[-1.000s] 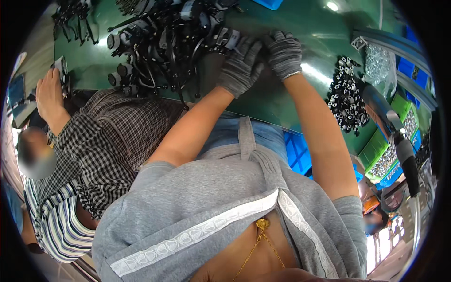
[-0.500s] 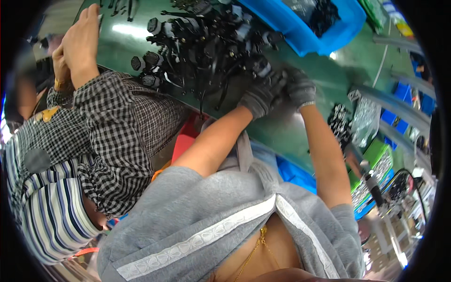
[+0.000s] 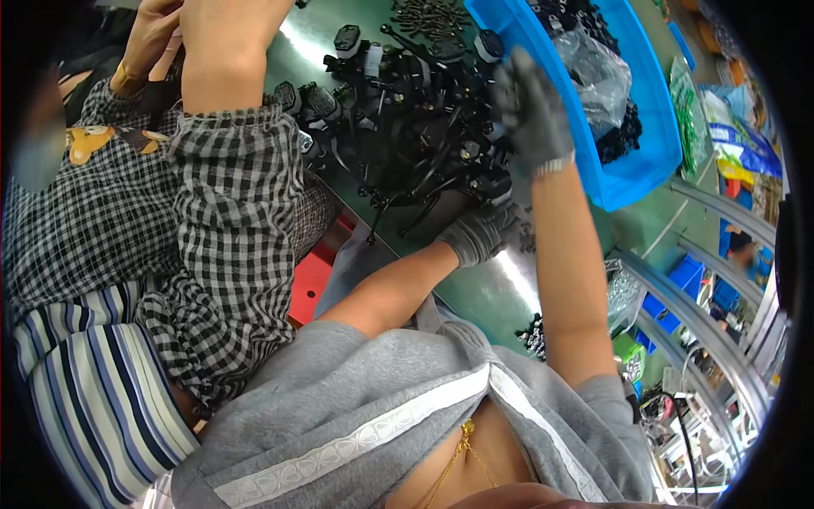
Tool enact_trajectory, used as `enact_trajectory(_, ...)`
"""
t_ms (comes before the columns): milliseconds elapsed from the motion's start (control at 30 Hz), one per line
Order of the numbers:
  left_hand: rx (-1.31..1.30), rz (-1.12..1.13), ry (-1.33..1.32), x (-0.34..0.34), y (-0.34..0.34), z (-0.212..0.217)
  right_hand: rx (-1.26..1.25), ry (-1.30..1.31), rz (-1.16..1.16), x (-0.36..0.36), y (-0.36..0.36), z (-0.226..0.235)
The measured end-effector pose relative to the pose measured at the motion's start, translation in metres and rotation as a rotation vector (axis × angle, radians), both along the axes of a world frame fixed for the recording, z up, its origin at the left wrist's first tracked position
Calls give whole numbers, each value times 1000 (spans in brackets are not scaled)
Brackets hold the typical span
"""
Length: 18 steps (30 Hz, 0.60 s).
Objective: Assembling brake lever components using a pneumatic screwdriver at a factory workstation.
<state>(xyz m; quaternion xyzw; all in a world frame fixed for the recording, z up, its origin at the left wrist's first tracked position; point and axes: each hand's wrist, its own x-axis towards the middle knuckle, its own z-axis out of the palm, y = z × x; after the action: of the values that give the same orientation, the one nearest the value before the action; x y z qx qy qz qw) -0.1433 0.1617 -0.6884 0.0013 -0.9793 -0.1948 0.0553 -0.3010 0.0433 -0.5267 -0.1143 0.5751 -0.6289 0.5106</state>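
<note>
A heap of black parts (image 3: pixel 415 136) with blocky heads and thin lever-like arms lies on the green table (image 3: pixel 462 293). My left hand (image 3: pixel 480 234), in a grey glove, is low at the heap's near edge, close to the table. Its fingers are curled; what they hold, if anything, is hidden. Farther off, my right hand (image 3: pixel 536 110), gloved too, reaches over the heap's right side, beside the blue bin (image 3: pixel 585 144). Its fingers are stretched forward, somewhat blurred, and no held thing shows in them.
The blue bin holds small black pieces and a clear plastic bag (image 3: pixel 593 76). Dark slender pieces (image 3: pixel 432 17) lie beyond the heap. Small black-and-silver parts (image 3: pixel 532 335) sit near my right forearm. A co-worker's checked sleeve (image 3: pixel 237 195) is close on the left. Metal rails (image 3: pixel 704 297) stand at right.
My hands have parted: the right has moved forward to the heap's far right side, while the left stays near the front edge. The view has shifted, and the co-worker's arm appears nearer.
</note>
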Motion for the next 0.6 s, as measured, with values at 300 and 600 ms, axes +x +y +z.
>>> enact_trajectory(300,99,22,101,-4,-2,-3,-44,2196,790,-169,-255,-179)
enact_trajectory(600,18,-5,-35,5,-4,-7,-257,1141,457,-81,-144,-46)
